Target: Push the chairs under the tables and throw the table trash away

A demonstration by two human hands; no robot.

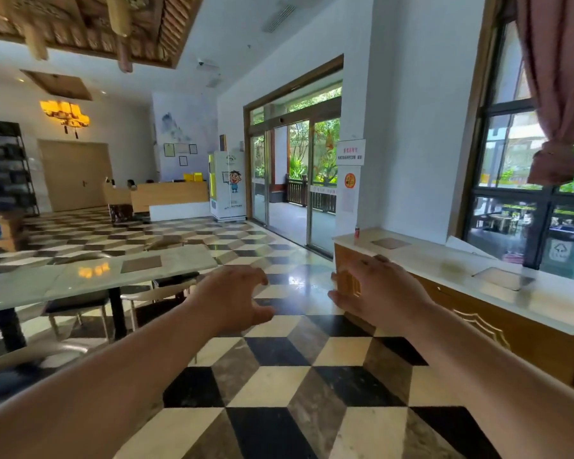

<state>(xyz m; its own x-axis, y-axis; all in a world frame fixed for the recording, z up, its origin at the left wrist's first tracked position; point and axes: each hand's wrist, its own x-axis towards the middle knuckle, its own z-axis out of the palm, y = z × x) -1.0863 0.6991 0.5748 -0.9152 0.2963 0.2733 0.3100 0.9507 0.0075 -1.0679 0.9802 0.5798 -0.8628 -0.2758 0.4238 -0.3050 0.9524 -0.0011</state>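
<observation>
Both my arms reach forward over the checkered floor. My left hand (pixel 234 298) is open with fingers curled and holds nothing. My right hand (pixel 378 293) is open too, fingers spread, in front of the end of a long wooden counter (pixel 478 326). A small red can (pixel 357 232) stands on the counter's far end. To the left is a pale marble table (pixel 90 276) with black-seated chairs (pixel 77 304) tucked under it. Another chair (pixel 27 366) stands out from the table at the lower left, blurred.
A wide aisle of checkered tiles (pixel 279 392) runs between table and counter toward glass sliding doors (pixel 292 180). A white vending machine (pixel 227 185) and a wooden reception desk (pixel 169 195) stand at the back. People sit behind the desk. A curtained window (pixel 527 180) is at right.
</observation>
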